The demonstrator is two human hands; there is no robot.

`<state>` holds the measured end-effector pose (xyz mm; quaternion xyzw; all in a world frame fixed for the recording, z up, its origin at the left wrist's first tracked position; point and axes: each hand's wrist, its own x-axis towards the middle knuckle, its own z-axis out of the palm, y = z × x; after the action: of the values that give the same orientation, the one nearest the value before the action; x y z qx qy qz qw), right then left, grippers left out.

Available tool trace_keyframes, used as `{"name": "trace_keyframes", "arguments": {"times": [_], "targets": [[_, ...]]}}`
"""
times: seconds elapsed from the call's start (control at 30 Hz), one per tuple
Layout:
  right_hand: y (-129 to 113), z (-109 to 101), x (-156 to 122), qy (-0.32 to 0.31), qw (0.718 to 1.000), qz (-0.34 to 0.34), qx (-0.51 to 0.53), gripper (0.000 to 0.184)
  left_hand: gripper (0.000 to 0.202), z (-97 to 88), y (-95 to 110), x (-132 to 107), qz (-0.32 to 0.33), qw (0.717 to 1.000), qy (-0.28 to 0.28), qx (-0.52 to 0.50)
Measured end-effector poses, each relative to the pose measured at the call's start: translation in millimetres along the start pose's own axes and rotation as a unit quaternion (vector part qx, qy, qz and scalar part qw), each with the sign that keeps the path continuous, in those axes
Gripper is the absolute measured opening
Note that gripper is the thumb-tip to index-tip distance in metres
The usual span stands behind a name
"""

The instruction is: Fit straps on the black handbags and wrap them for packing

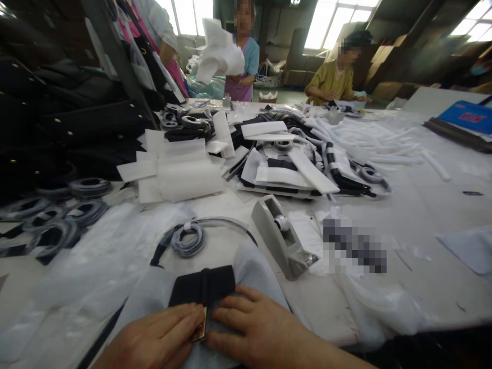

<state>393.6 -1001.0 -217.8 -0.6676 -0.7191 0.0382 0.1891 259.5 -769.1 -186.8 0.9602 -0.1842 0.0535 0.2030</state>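
Note:
At the near edge of the table a black bag [205, 284] lies under pale bluish wrapping sheet [255, 269], its black flap showing. My left hand [157, 335] has its fingers pressed together at a small gold-coloured metal clasp [199, 328] below the flap. Beside it my right hand [261, 325] rests on the wrapped bag, palm down, fingers spread and holding nothing. A black strap [157, 253] arcs behind the bag, with a coiled grey-wrapped strap [188, 239] bound by a white band lying there. The bag's lower part is hidden by my hands.
A grey tape dispenser [282, 241] stands right of the bag. Clear plastic bags [92, 256] lie left, near several coiled straps [56, 236]. White foam sheets [188, 174] and wrapped black parts are piled behind. Co-workers [242, 61] stand across the table [415, 205].

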Motion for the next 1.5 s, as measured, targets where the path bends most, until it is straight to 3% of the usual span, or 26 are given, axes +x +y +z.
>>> {"name": "trace_keyframes", "arguments": {"times": [0.17,0.33,0.5,0.63,0.73,0.87,0.97,1.3,1.5], "targets": [[-12.5,-7.5,-1.7,0.018,0.999,0.01,0.031,0.054,0.036,0.3,6.1,3.8,-0.041,0.998,-0.036,-0.02],[-17.1,-5.6,-4.7,0.021,0.999,0.004,0.029,0.054,0.029,2.1,5.1,1.0,-0.109,0.984,-0.094,-0.102],[-17.4,-7.8,-3.0,0.033,0.999,-0.005,0.001,0.052,0.017,2.3,10.4,10.0,-0.181,0.964,-0.113,-0.157],[-20.9,-3.0,-3.6,0.052,0.998,-0.031,-0.035,0.052,0.007,7.1,12.8,21.2,-0.207,0.95,-0.151,-0.179],[-23.1,1.9,-5.3,0.069,0.995,-0.054,-0.05,0.052,0.01,9.8,9.0,21.9,-0.189,0.945,-0.168,-0.207],[-24.0,3.5,-6.5,0.078,0.993,-0.069,-0.057,0.053,0.018,8.6,3.2,19.1,-0.138,0.95,-0.174,-0.218],[-24.9,2.8,-7.3,0.085,0.992,-0.068,-0.064,0.054,0.015,7.0,3.2,20.4,-0.138,0.952,-0.177,-0.208],[-25.2,6.6,-10.6,0.067,0.995,-0.061,-0.043,0.055,0.009,5.3,7.7,21.7,-0.187,0.939,-0.159,-0.243],[-27.1,-3.8,-12.6,0.04,0.999,-0.021,0.008,0.052,0.029,7.4,9.6,11.4,-0.251,0.904,-0.105,-0.331]]}}
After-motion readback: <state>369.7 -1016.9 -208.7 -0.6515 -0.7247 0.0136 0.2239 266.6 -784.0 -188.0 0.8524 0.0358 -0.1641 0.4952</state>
